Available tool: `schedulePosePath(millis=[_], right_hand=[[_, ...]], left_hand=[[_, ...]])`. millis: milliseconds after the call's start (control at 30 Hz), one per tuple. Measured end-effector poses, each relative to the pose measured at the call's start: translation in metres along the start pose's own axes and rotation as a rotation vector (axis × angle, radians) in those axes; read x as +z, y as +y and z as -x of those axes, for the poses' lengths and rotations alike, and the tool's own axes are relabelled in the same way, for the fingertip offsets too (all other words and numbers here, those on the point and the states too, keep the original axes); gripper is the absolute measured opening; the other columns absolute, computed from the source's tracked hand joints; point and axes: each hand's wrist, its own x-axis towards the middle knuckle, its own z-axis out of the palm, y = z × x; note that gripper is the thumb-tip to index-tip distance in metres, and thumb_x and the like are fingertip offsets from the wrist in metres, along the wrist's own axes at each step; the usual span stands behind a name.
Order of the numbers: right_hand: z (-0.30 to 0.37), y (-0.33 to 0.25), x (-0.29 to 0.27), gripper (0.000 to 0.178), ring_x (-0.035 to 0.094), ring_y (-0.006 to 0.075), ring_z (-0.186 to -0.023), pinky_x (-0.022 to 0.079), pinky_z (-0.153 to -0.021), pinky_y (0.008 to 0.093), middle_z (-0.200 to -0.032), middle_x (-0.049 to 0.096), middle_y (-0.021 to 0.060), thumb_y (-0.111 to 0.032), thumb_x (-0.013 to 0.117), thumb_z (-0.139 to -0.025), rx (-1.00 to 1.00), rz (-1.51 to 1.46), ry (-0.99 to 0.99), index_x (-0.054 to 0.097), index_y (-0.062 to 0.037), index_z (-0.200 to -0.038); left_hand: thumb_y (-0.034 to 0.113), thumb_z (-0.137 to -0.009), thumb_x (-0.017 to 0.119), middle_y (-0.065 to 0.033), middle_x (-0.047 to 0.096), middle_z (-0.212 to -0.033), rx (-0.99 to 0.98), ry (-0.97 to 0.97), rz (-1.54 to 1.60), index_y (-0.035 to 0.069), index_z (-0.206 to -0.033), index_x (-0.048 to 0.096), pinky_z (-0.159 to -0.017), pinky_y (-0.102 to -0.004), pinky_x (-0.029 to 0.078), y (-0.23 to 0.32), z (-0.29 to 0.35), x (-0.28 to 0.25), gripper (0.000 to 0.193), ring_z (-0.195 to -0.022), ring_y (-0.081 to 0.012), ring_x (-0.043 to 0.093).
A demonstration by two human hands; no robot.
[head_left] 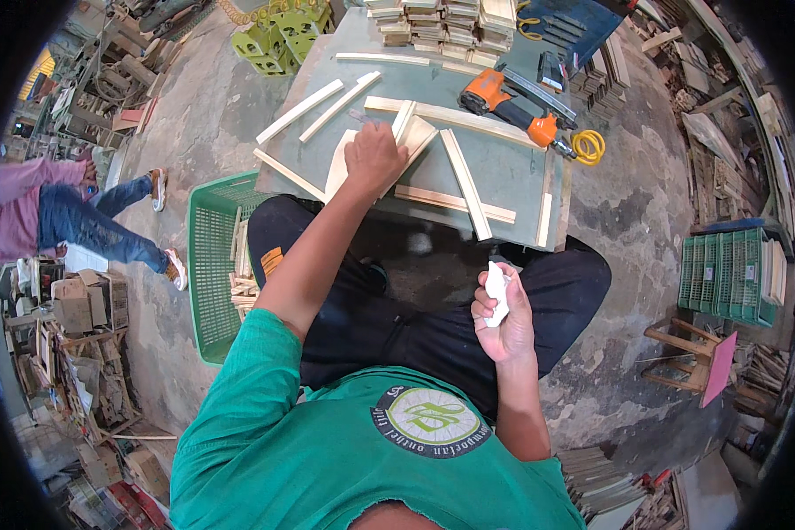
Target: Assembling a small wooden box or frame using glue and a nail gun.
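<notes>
My left hand (375, 159) reaches over the worktable, its fingers curled down on a small group of pale wooden pieces. A flat board (337, 170) shows at its left, a slanted board (418, 139) at its right and a short strip (404, 118) just beyond. What the fingertips grip is hidden. Above my right thigh, my right hand (508, 322) is closed around a small white tapered object (496, 293), its narrow end upward; its exact kind is unclear. A longer wooden strip (465, 183) lies between the hands, across the table's near edge.
An orange nail gun (512, 106) with a yellow hose (589, 147) lies on the table's right (503, 168). Stacked wood (446, 22) stands at the back. A green basket (205, 265) holding wood pieces stands left of my legs. Another person (79, 208) is farther left.
</notes>
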Motion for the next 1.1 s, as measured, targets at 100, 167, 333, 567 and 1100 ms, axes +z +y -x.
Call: schedulePosePath(millis=[100,167,333,567,1100], right_hand=[[0.0,-0.006,-0.002,0.035,0.056,0.0101,-0.071,0.048,-0.061,0.0211,-0.103,0.064,0.0122,-0.026,0.065,-0.097,-0.025,0.126,0.058,0.051,-0.0067,-0.124],[-0.004,-0.01,-0.002,0.036,0.062,0.0119,-0.072,0.055,-0.062,0.0237,-0.102,0.066,0.0126,-0.023,0.066,-0.096,-0.059,0.192,0.133,0.05,-0.0063,-0.125],[-0.015,-0.018,0.01,0.033,0.07,0.017,-0.074,0.062,-0.064,0.0289,-0.099,0.069,0.0128,-0.021,0.063,-0.098,-0.113,0.333,0.197,0.051,-0.0041,-0.123],[-0.03,-0.023,0.021,0.027,0.068,0.0145,-0.071,0.057,-0.059,0.0258,-0.093,0.069,0.0119,-0.018,0.067,-0.095,-0.135,0.36,0.081,0.057,-0.0041,-0.115],[-0.056,0.005,0.084,0.042,0.065,0.0138,-0.068,0.054,-0.06,0.0249,-0.091,0.069,0.0116,-0.029,0.079,-0.087,-0.335,0.635,0.078,0.06,0.0,-0.11]], left_hand=[[0.034,-0.083,0.07,-0.0227,0.064,-0.101,0.05,0.07,0.04,0.001,-0.101,0.061,-0.081,-0.0515,0.052,0.023,0.004,-0.001,0.039,-0.095,-0.0409,0.066],[0.037,-0.084,0.07,-0.0231,0.067,-0.097,0.004,-0.106,0.198,0.001,-0.105,0.057,-0.082,-0.0517,0.052,0.044,0.002,0.001,0.044,-0.095,-0.0417,0.067],[0.033,-0.082,0.072,-0.0294,0.066,-0.1,-0.036,-0.301,0.278,0.0,-0.116,0.045,-0.087,-0.0507,0.052,0.098,0.004,0.027,0.054,-0.1,-0.0435,0.066],[0.019,-0.082,0.069,-0.0218,0.065,-0.105,-0.037,-0.269,0.721,-0.002,-0.122,0.049,-0.079,-0.0453,0.054,0.101,0.003,0.026,0.049,-0.091,-0.0366,0.067],[0.025,-0.105,0.042,-0.0049,0.057,-0.09,-0.554,-0.555,2.122,0.002,-0.118,0.058,-0.057,-0.0255,0.051,0.06,0.128,-0.062,0.032,-0.068,-0.0104,0.058]])
